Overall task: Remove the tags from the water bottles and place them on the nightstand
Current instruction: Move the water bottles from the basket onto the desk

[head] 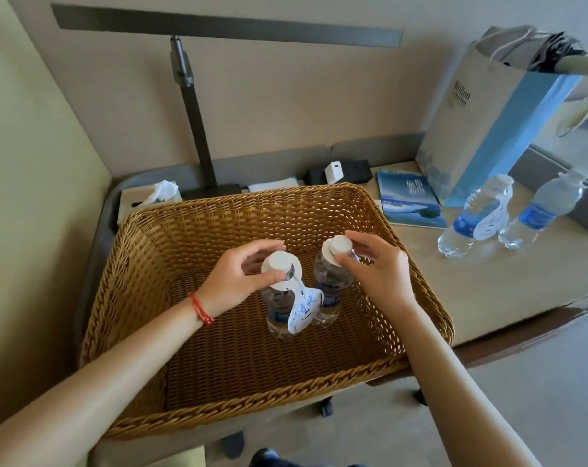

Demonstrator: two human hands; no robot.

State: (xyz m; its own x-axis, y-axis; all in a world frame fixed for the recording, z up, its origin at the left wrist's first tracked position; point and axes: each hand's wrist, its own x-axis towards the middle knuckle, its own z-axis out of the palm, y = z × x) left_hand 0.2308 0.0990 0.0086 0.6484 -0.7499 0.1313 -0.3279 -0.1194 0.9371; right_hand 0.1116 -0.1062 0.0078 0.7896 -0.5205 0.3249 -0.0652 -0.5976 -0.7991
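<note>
Two clear water bottles stand upright inside a wicker basket (238,399). My left hand (232,281) grips the neck of the left bottle (279,308), which carries a white-and-blue tag (302,310) hanging from its neck. My right hand (378,267) holds the neck of the right bottle (329,284), just under its white cap; a white tag collar shows there. On the nightstand (488,281) to the right stand two more bottles: one (467,220) with a tag (489,224) hanging on it, the other (535,214) with no tag visible.
A blue-and-grey paper bag (471,129) stands at the back right, with a blue booklet (409,200) beside it. A desk lamp pole (195,119), a tissue box (151,197) and a power strip with charger (339,171) sit behind the basket.
</note>
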